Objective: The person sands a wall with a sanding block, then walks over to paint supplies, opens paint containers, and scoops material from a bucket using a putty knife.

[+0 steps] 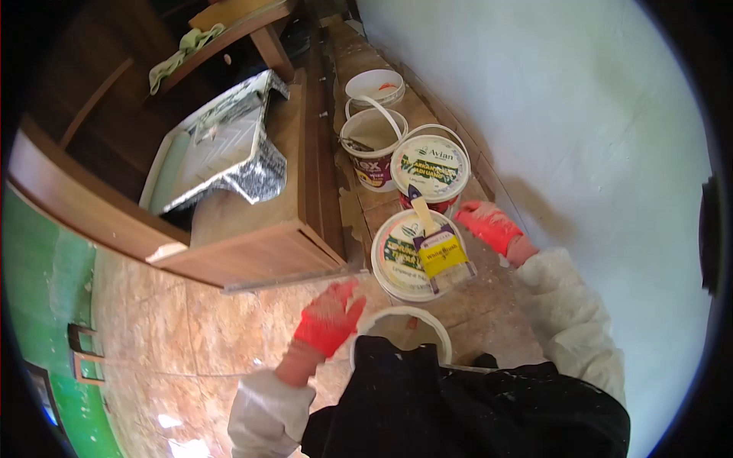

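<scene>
My left hand [330, 319], in a red glove, hovers over the floor with thumb and fingers apart, holding nothing. Also gloved in red, my right hand [491, 224] is beside the lidded Avian paint bucket [431, 169]; its fingers are slightly bent, and nothing shows in them. I cannot tell whether they touch the bucket. Between my hands, a packaged paintbrush [441, 252] lies slanted across a white paint bucket lid [393, 259], its handle pointing away from me. Nearest my body stands a lidless bucket [439, 330], partly hidden by my black clothing.
Farther off stand a lidless purple-labelled bucket [374, 169] with tools inside and a white bucket [376, 82]. To the left, a paint tray [263, 164] rests on wooden furniture [256, 259], with a green cloth [183, 57] behind. A pale wall [611, 153] borders the right.
</scene>
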Tool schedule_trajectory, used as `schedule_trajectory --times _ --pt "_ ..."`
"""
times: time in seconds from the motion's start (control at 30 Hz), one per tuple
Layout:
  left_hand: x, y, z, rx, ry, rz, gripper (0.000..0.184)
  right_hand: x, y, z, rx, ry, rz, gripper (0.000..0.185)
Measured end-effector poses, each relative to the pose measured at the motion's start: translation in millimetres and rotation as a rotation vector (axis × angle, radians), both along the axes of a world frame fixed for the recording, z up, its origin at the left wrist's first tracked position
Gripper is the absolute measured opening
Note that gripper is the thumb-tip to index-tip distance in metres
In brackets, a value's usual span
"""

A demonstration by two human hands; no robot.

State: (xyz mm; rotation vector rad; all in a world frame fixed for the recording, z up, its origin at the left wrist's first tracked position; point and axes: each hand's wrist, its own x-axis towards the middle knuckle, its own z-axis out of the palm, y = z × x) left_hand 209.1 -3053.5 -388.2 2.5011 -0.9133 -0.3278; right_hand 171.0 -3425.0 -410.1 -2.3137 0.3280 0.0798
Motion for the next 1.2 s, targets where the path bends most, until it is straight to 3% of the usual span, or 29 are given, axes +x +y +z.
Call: schedule_trajectory --times 0.03,0.1,0.13,0.2,0.23,0.3,0.37,0.43,0.5,0.57,0.7,0.77,0.83,0.93,1.03,1.1,1.13,1.2 --pt "6 -11 -11 -0.056 0.202 0.127 0.048 -10 8 -6 -0.02 0.008 0.016 0.046" --pt "21 -14 -64 0.008 -0.111 -0.121 0.052 -13 20 -26 0.062 0.022 -0.156 0.043" --pt "21 -22 -64 0.002 -0.107 -0.106 0.052 -15 24 -28 0.135 0.008 -0.179 0.042" --pt "27 -51 -53 -0.115 0.555 0.119 0.054 -25 23 -19 0.174 -0.051 -0.122 0.041" --pt "26 -56 -46 -0.113 0.573 0.134 0.054 -29 23 -19 0.226 -0.115 -0.082 0.041" --pt "23 -60 -30 -0.086 0.45 0.162 0.051 -29 22 -28 0.275 -0.072 -0.159 0.041" --pt "27 -58 -57 -0.17 0.335 0.271 0.032 -26 27 -22 0.318 -0.039 -0.238 0.041" --pt "38 -55 -62 -0.341 0.508 0.187 0.037 -30 40 -11 0.018 -0.06 -0.208 0.045" --pt "38 -60 -60 -0.395 0.431 0.167 0.043 -33 47 -14 -0.093 -0.137 -0.221 0.047" --pt "36 -65 -47 -0.088 0.316 0.154 0.044 -34 52 -8 -0.2 -0.222 -0.219 0.05" --pt "26 -66 -22 0.045 0.27 0.141 0.047 -35 56 11 -0.143 -0.069 -0.129 0.054" --pt "18 -59 -14 0.023 0.053 0.019 0.049 -32 42 -10 -0.222 -0.126 -0.077 0.05" --pt "18 -58 5 0.115 0.171 -0.032 0.05 -30 40 -7 0.229 -0.035 -0.072 0.044" --pt "7 -51 28 0.187 0.184 0.022 0.048 -23 36 -25 0.2 -0.048 0.008 0.041" --pt "6 -50 23 0.214 0.151 -0.029 0.047 -35 36 -15 0.295 -0.08 -0.065 0.042" --pt "7 -46 0 0.087 0.104 0.063 0.048 -41 41 -22 0.288 -0.161 -0.14 0.044" --pt "5 -45 -23 -0.02 0.027 0.11 0.046 -43 39 -30 0.449 -0.206 -0.137 0.048" --pt "14 -52 -43 -0.157 -0.067 0.122 0.046 -46 38 -29 0.39 -0.164 -0.178 0.051"
